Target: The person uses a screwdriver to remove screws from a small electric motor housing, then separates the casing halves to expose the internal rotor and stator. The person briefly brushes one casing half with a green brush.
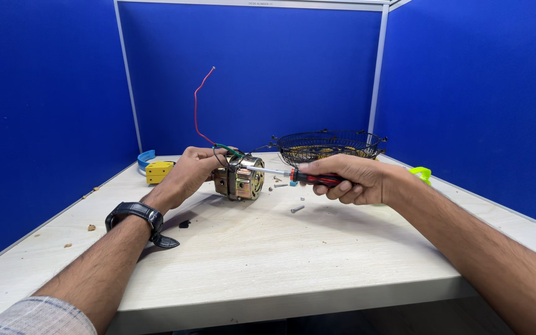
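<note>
We see the left hand wrapped around a small brass-coloured motor that rests on the pale wooden table, a black watch on that wrist. Red and green wires rise from the motor's top. The right hand grips a screwdriver with a red and black handle, held level, its metal tip touching the motor's right side. Loose screws lie on the table just near the tool. Farther back on the right sits a black wire fan guard, with a yellow-green piece beside it. On the far left we see a yellow block and a blue roll.
</note>
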